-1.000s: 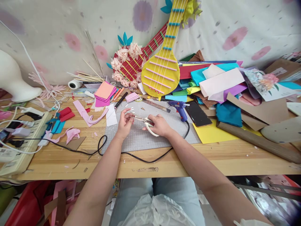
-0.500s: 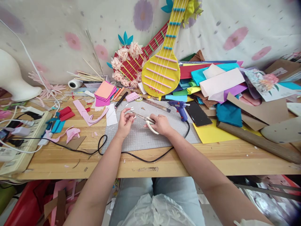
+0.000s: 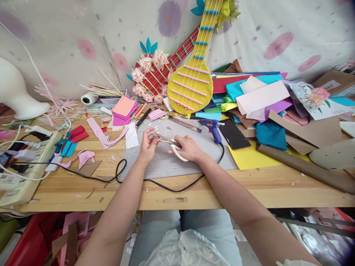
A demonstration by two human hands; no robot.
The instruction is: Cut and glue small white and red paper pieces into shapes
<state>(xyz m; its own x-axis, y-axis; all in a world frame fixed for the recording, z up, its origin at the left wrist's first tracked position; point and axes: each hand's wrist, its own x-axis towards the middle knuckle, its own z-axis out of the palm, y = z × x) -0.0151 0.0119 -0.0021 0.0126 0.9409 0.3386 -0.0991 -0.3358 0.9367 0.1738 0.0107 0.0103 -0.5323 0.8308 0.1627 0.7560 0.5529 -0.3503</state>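
My right hand grips a pair of scissors by its white handles, the blades pointing left. At the blade tips, my left hand is closed in a pinch; what it holds is too small to make out. Several tiny white pieces lie just past the left fingertips. Both hands are above the grey cutting mat. A blue glue gun stands on the mat's right side, and a metal ruler lies along its back.
A black cord loops across the mat's front edge. At the right are a phone, yellow sheet and piled coloured foam. Two lute-like craft pieces lean behind, one yellow. A power strip sits left.
The scissors' handles have spread wider and the blades have moved slightly, with the right fingers shifting on the handles. My left hand stays in nearly the same place.
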